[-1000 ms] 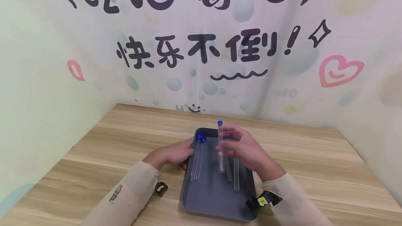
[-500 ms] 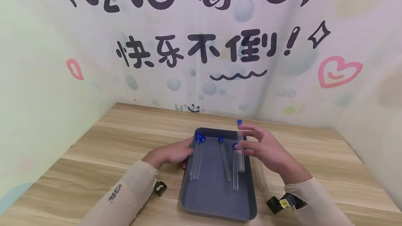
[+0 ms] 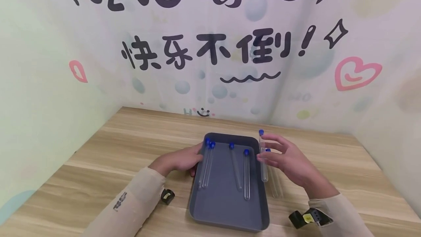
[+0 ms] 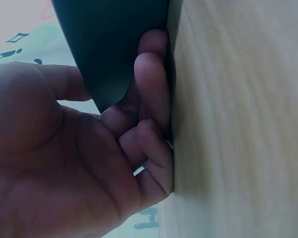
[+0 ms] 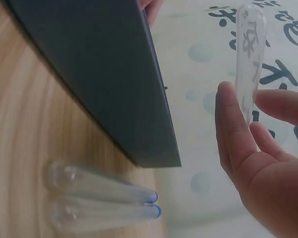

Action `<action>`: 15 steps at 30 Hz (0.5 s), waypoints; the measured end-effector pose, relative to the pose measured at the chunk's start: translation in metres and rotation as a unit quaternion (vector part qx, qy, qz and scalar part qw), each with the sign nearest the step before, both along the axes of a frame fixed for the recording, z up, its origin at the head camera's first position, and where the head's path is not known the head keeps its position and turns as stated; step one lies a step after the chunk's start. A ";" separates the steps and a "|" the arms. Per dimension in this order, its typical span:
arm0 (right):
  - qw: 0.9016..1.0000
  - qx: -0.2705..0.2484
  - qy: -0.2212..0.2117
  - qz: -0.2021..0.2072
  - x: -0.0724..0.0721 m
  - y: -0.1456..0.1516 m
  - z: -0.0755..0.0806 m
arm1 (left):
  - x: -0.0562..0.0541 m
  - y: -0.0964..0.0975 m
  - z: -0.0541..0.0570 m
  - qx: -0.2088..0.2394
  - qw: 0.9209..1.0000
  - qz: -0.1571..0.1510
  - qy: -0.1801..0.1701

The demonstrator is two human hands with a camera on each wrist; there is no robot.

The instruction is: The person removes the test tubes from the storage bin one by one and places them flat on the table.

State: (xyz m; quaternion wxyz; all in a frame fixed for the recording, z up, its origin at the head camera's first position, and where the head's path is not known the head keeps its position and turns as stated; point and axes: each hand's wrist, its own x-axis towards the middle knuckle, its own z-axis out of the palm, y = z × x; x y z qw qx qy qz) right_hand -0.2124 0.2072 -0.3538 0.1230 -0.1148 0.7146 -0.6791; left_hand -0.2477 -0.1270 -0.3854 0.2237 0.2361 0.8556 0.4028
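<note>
A clear test tube with a blue cap [image 3: 261, 132] is pinched upright between the fingers and thumb of my right hand [image 3: 294, 164], just past the tray's right wall. The right wrist view shows the tube [image 5: 249, 44] held clear of the table. My left hand [image 3: 185, 159] grips the left side of the grey tray [image 3: 223, 211]. In the left wrist view its fingers [image 4: 151, 89] curl low against the tray's outer wall [image 4: 114, 44]. Several capped test tubes lie inside the tray, two together at the left, another test tube [image 3: 236, 167] mid-tray and one test tube [image 3: 247, 178] at the right.
Two more capped test tubes [image 5: 104, 213] lie side by side on the wooden table [image 3: 131, 134], right of the tray and under my right hand. A printed cloth [image 3: 164, 90] hangs behind the table, with pale walls at both sides.
My right hand has carried its test tube from above the tray rightward, past the tray's right wall. My left hand keeps its grip on the tray, which has hardly moved.
</note>
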 end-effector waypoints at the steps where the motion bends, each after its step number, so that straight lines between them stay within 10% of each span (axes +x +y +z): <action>1: 1.000 0.003 0.001 -0.001 0.000 0.002 -0.001 | 0.000 0.000 0.000 -0.001 1.000 0.000 0.001; 15: 0.994 0.104 0.019 -0.010 -0.003 0.020 -0.004 | 0.001 0.001 0.002 -0.007 1.000 0.003 -0.001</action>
